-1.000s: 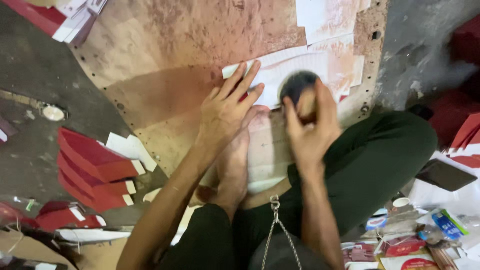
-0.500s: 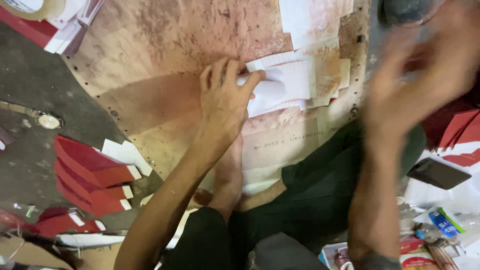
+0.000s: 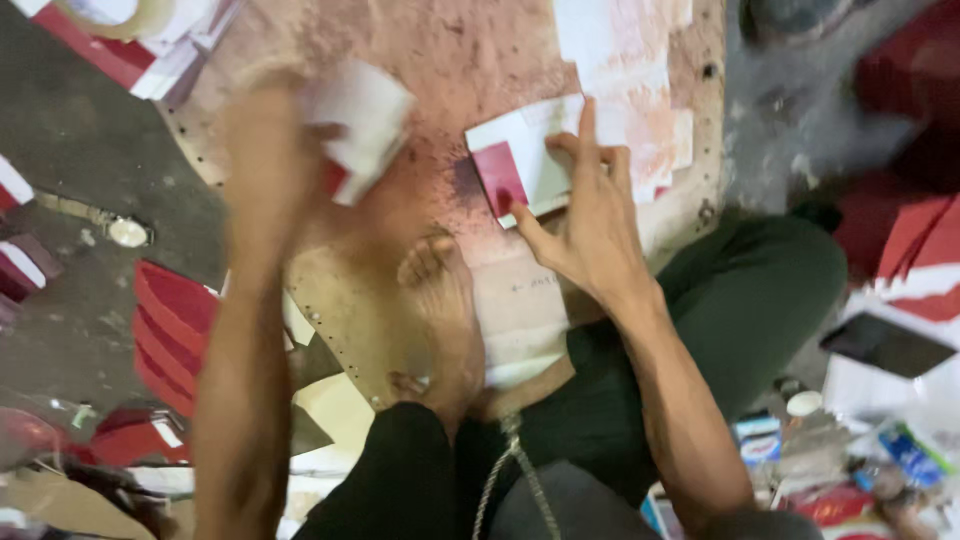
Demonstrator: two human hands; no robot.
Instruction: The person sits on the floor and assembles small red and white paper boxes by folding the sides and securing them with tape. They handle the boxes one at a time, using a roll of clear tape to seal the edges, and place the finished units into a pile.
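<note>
I sit on the floor at a stained brown board (image 3: 470, 50). My left hand (image 3: 290, 140) is blurred in motion at the upper left and holds a white folded paper piece (image 3: 365, 115) with a bit of red at its lower edge. On the board, my right hand (image 3: 590, 225) lies flat with fingers spread on a red and white paper piece (image 3: 515, 165). My bare foot (image 3: 445, 310) rests on the board between my arms.
A fanned stack of red envelopes (image 3: 165, 330) lies at the left, and a tape roll (image 3: 110, 15) at the top left. White sheets (image 3: 620, 60) lie on the board's far side. At the right are a dark phone (image 3: 885, 345), more red pieces and small clutter.
My left hand has lifted a white piece off the board and swung it left. My right hand has come back from the right and settled on the red and white piece.
</note>
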